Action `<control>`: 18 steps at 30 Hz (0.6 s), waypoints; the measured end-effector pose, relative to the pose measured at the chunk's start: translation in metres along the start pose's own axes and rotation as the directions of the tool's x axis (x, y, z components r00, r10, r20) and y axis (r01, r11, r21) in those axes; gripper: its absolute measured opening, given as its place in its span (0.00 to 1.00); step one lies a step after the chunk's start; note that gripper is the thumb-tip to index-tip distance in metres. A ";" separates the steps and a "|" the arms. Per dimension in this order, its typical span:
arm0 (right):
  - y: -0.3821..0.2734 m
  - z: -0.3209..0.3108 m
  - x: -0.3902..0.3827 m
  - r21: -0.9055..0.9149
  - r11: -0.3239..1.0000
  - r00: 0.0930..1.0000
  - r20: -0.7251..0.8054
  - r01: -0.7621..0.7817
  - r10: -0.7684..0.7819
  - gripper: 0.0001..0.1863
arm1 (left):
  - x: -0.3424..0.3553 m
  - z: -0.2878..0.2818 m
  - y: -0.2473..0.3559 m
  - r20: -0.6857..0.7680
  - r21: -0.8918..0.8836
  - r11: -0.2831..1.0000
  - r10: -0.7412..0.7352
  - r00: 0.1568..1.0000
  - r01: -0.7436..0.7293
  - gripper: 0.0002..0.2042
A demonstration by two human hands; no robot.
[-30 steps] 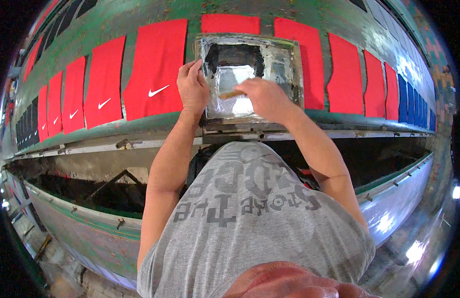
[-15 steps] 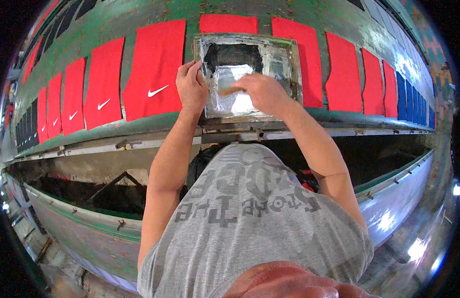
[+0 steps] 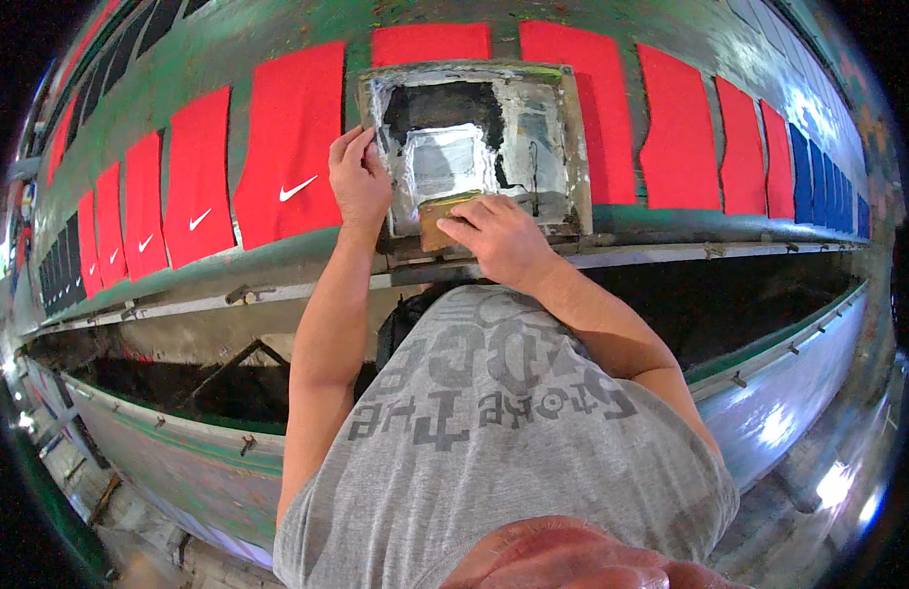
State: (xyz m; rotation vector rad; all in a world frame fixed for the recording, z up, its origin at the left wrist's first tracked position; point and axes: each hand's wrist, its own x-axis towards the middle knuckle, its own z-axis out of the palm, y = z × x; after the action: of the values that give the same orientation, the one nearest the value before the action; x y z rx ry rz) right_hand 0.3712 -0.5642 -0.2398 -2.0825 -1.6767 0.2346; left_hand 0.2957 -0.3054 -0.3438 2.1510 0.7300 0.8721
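A screen-printing frame (image 3: 579,147) lies flat over red fabric pieces on the green table. White ink smears cover its mesh (image 3: 444,162), with dark patches around the pale window. My left hand (image 3: 360,187) is closed on the left rail of the frame, its fingertips at the edge. In my right hand (image 3: 505,240) is a squeegee (image 3: 435,222) with a tan, ink-stained blade, gripped between thumb and fingers. It sits at the near side of the frame, just below the window. The squeegee's lower edge is partly hidden.
Red cut fabric pieces (image 3: 293,128) run along the table in a row, those on the left bearing a white curved tick. More red pieces (image 3: 676,128) lie right, then blue ones (image 3: 803,177). A metal rail (image 3: 661,253) with small stops edges the table near me.
My right hand has drawn the squeegee toward me, from the middle of the window to the near edge of the frame. My left hand stays on the frame's left side.
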 end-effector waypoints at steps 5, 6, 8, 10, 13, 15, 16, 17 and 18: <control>0.006 -0.006 -0.011 0.055 0.996 0.993 0.091 0.074 -0.079 0.28 | -0.002 -0.003 -0.001 0.019 0.039 0.999 -0.037 0.999 0.036 0.11; 0.011 -0.009 -0.011 0.105 0.992 0.992 0.093 0.074 -0.084 0.28 | -0.003 -0.004 -0.001 0.031 0.053 0.998 -0.041 0.999 0.039 0.11; 0.024 -0.016 -0.006 0.200 0.978 0.984 0.147 0.064 -0.095 0.28 | -0.002 -0.007 -0.002 0.052 0.101 0.994 0.035 0.998 -0.040 0.12; 0.047 -0.028 0.009 0.172 0.981 0.995 0.019 0.092 -0.097 0.27 | -0.002 -0.008 -0.001 0.061 0.131 0.988 0.075 0.995 -0.083 0.13; 0.092 -0.043 0.055 0.118 0.989 0.991 -0.112 0.087 -0.073 0.26 | -0.017 -0.013 0.008 0.084 0.162 0.985 0.047 0.995 -0.060 0.17; 0.116 -0.047 0.092 0.071 0.996 0.987 -0.156 0.044 -0.033 0.26 | -0.029 -0.018 0.015 0.102 0.203 0.979 -0.013 0.995 -0.008 0.20; 0.127 -0.048 0.109 0.036 0.999 0.988 -0.157 0.010 -0.004 0.26 | -0.034 -0.020 0.018 0.111 0.221 0.975 -0.063 0.992 0.037 0.22; 0.138 -0.048 0.127 -0.002 1.000 0.984 -0.180 -0.001 0.001 0.27 | -0.039 -0.023 0.020 0.099 0.203 0.979 -0.046 0.994 0.025 0.23; 0.148 -0.046 0.145 0.004 0.999 0.992 -0.120 -0.038 0.039 0.27 | -0.044 -0.024 0.022 0.092 0.185 0.982 -0.047 0.995 0.030 0.24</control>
State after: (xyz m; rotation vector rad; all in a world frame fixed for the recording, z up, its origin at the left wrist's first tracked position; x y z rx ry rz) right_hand 0.5557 -0.4596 -0.2443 -2.0859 -1.5666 0.1206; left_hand 0.2557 -0.3398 -0.3295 2.3155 0.8280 0.6987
